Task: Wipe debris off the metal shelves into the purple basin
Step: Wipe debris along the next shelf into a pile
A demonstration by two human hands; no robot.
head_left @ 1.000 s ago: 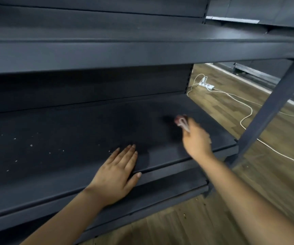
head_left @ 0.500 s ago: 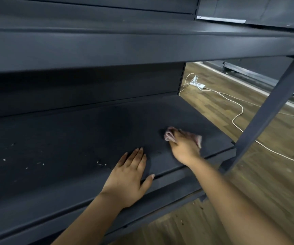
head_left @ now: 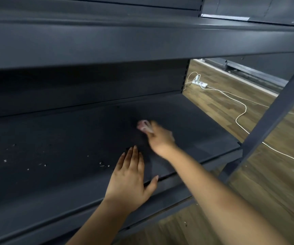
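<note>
A person leans into a dark grey metal shelf (head_left: 57,142), both bare arms reaching over its front edge. The right hand (head_left: 160,138), blurred, grips a small crumpled pinkish-white cloth (head_left: 143,126) against the shelf deck, near the middle of the board. The left hand (head_left: 130,175) lies flat just in front of it, fingers straight and close together, thumb spread along the shelf's front lip, holding nothing. Pale crumbs of debris (head_left: 104,164) are scattered over the left part of the deck, the nearest specks just beside the left hand's fingers. A second dark metal shelf (head_left: 107,43) spans the view overhead. To the right, a slanted grey steel upright (head_left: 273,114) stands on wood-plank flooring (head_left: 266,191), where a white power strip (head_left: 200,83) trails a long white cable (head_left: 241,112).
</note>
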